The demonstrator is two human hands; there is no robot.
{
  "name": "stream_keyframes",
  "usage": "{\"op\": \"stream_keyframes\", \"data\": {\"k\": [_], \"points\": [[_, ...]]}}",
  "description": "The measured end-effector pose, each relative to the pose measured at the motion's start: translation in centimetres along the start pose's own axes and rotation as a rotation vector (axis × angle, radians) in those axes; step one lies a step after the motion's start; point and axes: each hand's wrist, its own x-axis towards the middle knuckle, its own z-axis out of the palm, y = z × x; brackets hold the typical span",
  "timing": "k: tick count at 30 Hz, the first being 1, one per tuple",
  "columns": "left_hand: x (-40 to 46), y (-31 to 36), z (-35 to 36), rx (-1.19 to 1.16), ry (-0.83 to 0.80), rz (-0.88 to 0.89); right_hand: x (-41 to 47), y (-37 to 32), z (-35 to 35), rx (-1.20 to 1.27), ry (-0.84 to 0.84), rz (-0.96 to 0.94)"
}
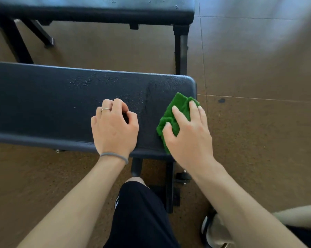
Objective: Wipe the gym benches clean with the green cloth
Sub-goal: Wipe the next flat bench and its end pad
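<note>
A dark padded gym bench [52, 97] runs from the left edge to the middle right. On its right end lies a crumpled green cloth [176, 109]. My right hand [188, 133] presses down on the cloth with spread, fairly straight fingers. My left hand [113, 126] rests on the pad just left of it, its fingers curled under into a loose fist that holds nothing. A wet streak shows on the pad between the two hands. A second dark bench [97, 9] stands parallel behind the first.
The black metal legs [180, 51] of the far bench stand on the brown floor between the two benches. The near bench's frame [169, 185] is beside my knee. My shoe [207, 228] is at the lower right.
</note>
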Motion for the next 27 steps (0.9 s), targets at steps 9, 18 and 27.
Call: {"op": "stream_keyframes", "data": {"k": [9,18,27], "points": [[-0.1,0.1,-0.1,-0.018,0.010,-0.014,4.9,-0.2,-0.3,0.164,0.055,0.137],[0.0,0.3,0.0,-0.018,0.004,-0.001,6.5,0.3,-0.6,0.172,0.032,0.157],[0.0,0.4,0.0,-0.021,0.003,-0.011,0.8,0.1,-0.3,0.125,0.062,0.074]]}}
